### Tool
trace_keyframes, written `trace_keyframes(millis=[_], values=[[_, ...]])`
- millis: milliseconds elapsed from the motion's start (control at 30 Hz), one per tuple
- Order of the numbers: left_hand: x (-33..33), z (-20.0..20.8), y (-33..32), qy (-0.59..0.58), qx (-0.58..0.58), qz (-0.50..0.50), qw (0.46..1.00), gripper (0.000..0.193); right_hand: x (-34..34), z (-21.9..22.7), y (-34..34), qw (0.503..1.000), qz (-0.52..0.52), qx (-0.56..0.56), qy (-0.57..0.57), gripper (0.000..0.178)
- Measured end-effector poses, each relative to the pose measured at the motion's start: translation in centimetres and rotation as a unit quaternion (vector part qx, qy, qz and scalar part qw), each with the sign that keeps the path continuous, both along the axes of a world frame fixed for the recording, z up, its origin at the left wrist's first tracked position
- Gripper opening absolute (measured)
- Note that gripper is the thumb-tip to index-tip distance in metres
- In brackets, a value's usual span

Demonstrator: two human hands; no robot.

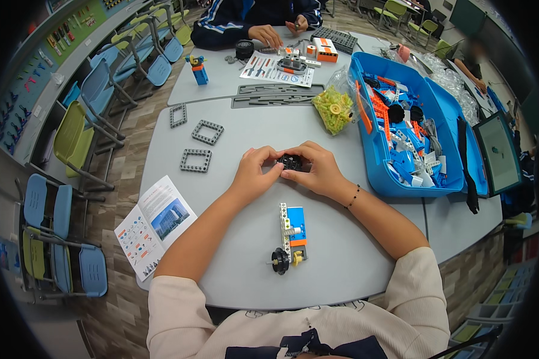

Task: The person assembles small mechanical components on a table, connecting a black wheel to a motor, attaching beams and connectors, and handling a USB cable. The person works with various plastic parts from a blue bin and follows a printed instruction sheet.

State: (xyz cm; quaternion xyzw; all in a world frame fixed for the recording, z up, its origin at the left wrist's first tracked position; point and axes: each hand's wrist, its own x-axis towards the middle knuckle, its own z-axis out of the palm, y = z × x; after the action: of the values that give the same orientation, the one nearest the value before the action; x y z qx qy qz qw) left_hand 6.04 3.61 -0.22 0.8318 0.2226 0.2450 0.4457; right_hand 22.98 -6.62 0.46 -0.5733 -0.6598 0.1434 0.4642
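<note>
Both my hands meet over the middle of the table around a small black toy wheel (290, 162). My left hand (259, 172) pinches it from the left, thumb and fingers closed. From the other side my right hand (315, 170) grips it too, its fingers partly covering the rim. Nearer to me lies a part-built brick model (294, 227) with a white beam, a blue block and an orange strip. A black wheel (279, 261) sits at its near end, beside a small yellow piece (297, 258).
Three grey frames (196, 160) lie left, above an open booklet (156, 224). A blue bin (401, 190) of loose parts stands right, near a bag of yellow-green pieces (333, 110). Grey rods fill a tray (239, 103). Across the table, another person's hands (266, 36) handle parts.
</note>
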Motion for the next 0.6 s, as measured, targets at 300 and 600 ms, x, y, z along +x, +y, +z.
trace_keyframes(millis=[300, 600], values=[[0.3, -0.9, 0.1, -0.062, 0.011, 0.044, 0.997, 0.018, -0.2, -0.1, 0.2, 1.000, -0.008, -0.002, 0.015, 0.041], [0.1, -1.0, 0.3, -0.007, 0.129, 0.034, 0.991, 0.016, 0.0, -0.4, 0.2, 0.995, -0.025, 0.018, -0.090, 0.041]])
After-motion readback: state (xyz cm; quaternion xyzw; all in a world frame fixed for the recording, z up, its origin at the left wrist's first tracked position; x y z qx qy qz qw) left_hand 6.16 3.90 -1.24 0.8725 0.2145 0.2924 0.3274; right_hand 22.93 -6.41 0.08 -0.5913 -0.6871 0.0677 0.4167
